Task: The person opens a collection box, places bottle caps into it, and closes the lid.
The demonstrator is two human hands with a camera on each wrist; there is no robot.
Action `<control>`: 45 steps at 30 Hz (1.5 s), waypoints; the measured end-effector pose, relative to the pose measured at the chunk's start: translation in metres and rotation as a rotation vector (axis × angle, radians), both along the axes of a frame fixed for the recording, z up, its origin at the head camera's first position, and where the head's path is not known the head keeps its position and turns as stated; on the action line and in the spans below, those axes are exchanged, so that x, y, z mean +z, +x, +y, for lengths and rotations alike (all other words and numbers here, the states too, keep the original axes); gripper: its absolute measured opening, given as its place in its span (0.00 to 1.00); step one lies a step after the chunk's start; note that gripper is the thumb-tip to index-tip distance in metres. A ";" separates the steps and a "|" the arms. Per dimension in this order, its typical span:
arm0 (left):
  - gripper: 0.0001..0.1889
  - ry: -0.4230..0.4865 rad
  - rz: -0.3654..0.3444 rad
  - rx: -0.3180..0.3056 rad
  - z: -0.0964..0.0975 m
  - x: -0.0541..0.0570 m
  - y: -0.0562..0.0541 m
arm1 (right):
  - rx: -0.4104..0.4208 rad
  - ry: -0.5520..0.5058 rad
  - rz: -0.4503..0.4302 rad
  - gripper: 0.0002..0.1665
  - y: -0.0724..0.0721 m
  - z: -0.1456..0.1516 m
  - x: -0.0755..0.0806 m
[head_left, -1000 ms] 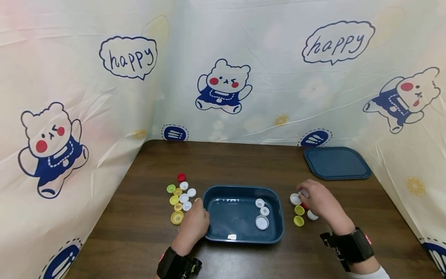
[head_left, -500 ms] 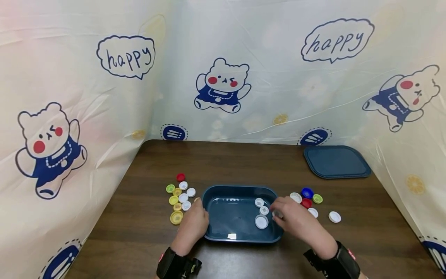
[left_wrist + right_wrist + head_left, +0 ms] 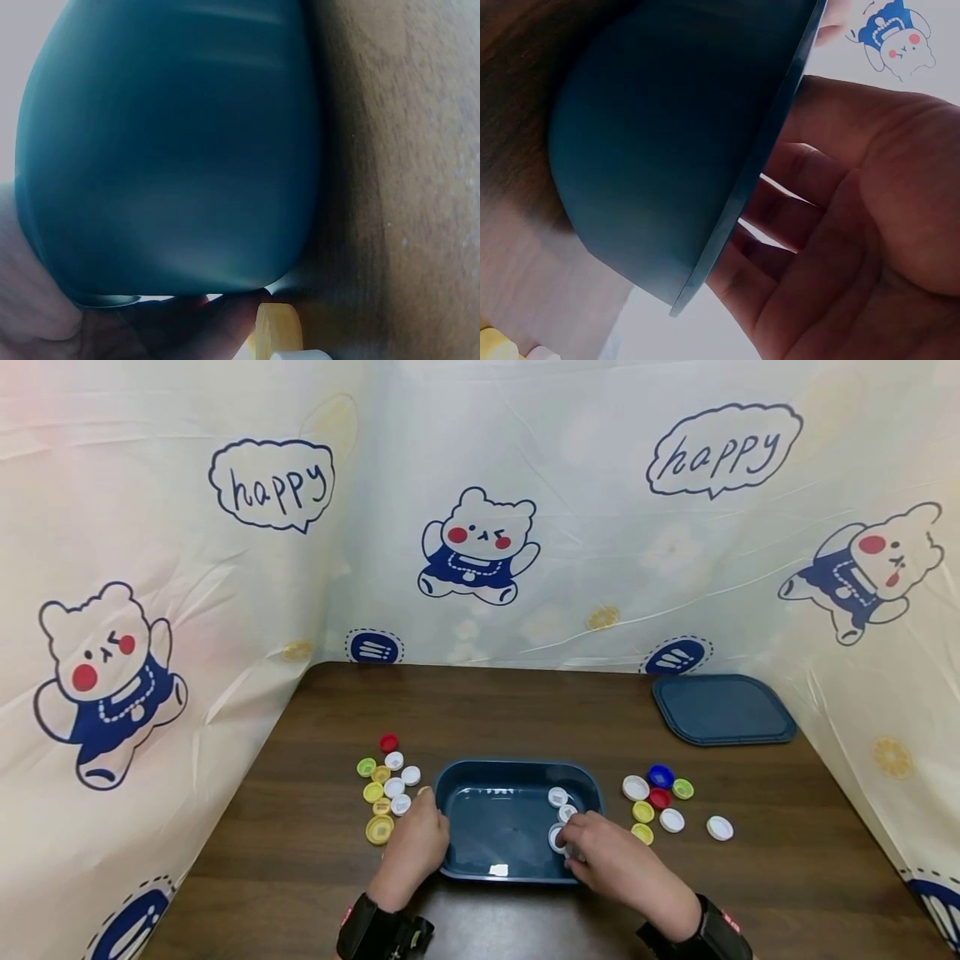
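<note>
The dark blue plastic box (image 3: 491,835) stands open on the table, with white bottle caps along its right side. My left hand (image 3: 417,839) grips the box's left end, its thumb at the rim in the left wrist view. My right hand (image 3: 618,860) reaches over the right wall. Its fingertips pinch a whitish cap, mostly hidden, beside a larger white cap (image 3: 555,838). Two smaller white caps lie just beyond, the farthest cap (image 3: 557,797) fully visible. In the right wrist view, the box wall (image 3: 660,165) hides the fingertips.
Left of the box lie several yellow, white, green and red caps, among them a large yellow cap (image 3: 379,829). Several more, including a blue cap (image 3: 661,776), lie to its right. A dark blue lid (image 3: 723,710) rests at the back right, before a printed curtain (image 3: 600,527).
My right hand has moved left from the right-hand group of caps to inside the box, carrying a whitish cap. The left hand has stayed on the box.
</note>
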State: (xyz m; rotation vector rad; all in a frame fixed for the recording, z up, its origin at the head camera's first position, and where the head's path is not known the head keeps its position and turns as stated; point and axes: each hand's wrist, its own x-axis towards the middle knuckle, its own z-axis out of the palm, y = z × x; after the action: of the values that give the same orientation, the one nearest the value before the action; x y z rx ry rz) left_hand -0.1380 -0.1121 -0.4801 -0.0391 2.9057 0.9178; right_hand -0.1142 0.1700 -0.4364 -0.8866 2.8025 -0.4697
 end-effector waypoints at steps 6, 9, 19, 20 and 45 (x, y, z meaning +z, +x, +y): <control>0.16 0.002 -0.005 0.004 0.000 0.000 0.000 | -0.013 0.018 -0.043 0.10 -0.001 -0.001 0.000; 0.16 0.001 0.001 0.003 0.000 0.000 0.000 | -0.013 0.026 -0.064 0.10 -0.002 0.000 0.001; 0.16 -0.004 -0.012 -0.001 0.000 -0.001 0.001 | -0.012 0.032 -0.114 0.16 -0.002 0.000 0.000; 0.16 -0.004 -0.015 0.000 0.000 -0.001 0.001 | -0.011 0.032 -0.115 0.17 -0.002 0.000 0.000; 0.15 0.002 -0.005 0.003 0.000 -0.003 -0.002 | -0.266 -0.072 0.128 0.16 -0.027 0.042 0.023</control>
State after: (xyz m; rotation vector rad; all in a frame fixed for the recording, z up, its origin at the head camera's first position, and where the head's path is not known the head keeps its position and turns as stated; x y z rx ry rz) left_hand -0.1403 -0.1119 -0.4828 -0.0452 2.9002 0.9202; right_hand -0.1415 0.2118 -0.4130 -0.5753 3.0557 -0.5719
